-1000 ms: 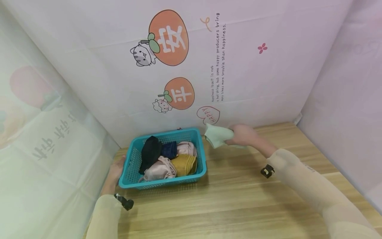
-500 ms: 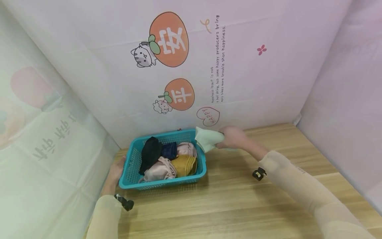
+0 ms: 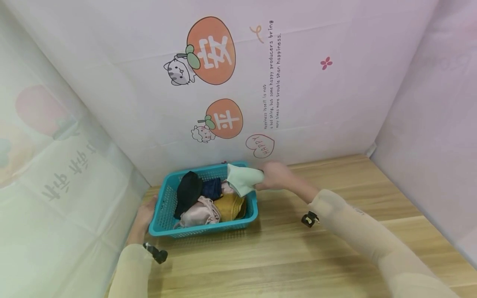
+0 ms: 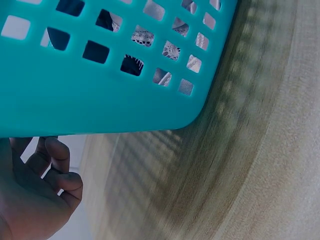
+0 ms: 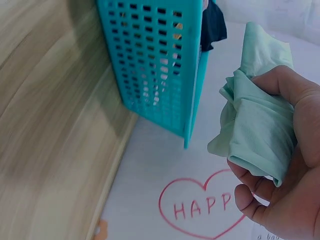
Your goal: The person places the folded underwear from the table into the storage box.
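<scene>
My right hand (image 3: 275, 176) grips a folded piece of pale mint-green cloth (image 5: 262, 110), thumb on one side and fingers on the other. In the head view the cloth hangs over the right end of a turquoise plastic basket (image 3: 203, 229). At the basket's left end my left hand (image 4: 37, 190) holds the rim with curled fingers, their tips partly hidden behind it. Inside the basket lie a black piece (image 3: 189, 190), a navy folded cloth (image 3: 211, 188), a shiny pale pink piece (image 3: 199, 213) and a mustard-yellow piece (image 3: 227, 207). Another pink piece (image 3: 226, 188) is partly covered by the green cloth.
The basket stands on a wood-grain table (image 3: 261, 260), near the back wall sheet (image 3: 298, 103) with printed fruit and lettering. Side sheets rise at the left (image 3: 56, 186) and right (image 3: 439, 136). A small black camera sits on each wrist, on the left (image 3: 156, 253) and right (image 3: 309, 219).
My right hand has moved left with the green cloth, from beside the basket to over its right end. The left hand and the basket have stayed put.
</scene>
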{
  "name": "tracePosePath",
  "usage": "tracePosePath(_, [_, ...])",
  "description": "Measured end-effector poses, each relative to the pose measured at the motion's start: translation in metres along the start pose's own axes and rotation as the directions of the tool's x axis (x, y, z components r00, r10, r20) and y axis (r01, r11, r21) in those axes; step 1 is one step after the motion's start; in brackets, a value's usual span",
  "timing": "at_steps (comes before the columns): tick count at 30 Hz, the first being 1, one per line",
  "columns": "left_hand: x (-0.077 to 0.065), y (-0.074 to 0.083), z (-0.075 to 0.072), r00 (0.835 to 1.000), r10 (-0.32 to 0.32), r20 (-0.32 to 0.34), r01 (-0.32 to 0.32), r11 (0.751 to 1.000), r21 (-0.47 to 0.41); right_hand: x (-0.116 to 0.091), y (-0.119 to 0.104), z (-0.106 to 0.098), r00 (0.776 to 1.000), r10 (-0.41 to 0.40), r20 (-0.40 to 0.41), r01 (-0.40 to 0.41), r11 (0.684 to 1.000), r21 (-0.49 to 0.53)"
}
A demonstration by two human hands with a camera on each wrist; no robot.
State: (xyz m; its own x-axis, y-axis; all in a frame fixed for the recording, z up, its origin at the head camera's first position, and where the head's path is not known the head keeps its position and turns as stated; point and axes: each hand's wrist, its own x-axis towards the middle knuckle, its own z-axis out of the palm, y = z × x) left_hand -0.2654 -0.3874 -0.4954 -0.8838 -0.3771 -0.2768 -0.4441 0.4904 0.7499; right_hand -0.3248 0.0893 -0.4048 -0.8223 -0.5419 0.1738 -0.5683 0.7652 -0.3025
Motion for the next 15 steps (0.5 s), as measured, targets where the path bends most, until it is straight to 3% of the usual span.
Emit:
tracePosePath(7, [-0.002,0.0,0.0,1.0,0.004,0.016,-0.004,1.0,-0.018,0.007,-0.018,0.005,0.998,-0.053,0.016,0.054,0.998,-0.013])
tracePosePath(15, [-0.005,-0.004,0.002,1.0,0.0,0.018,0.001,1.0,-0.028,0.01,-0.036,0.014,0.998,-0.056,0.023,0.056,0.998,-0.026])
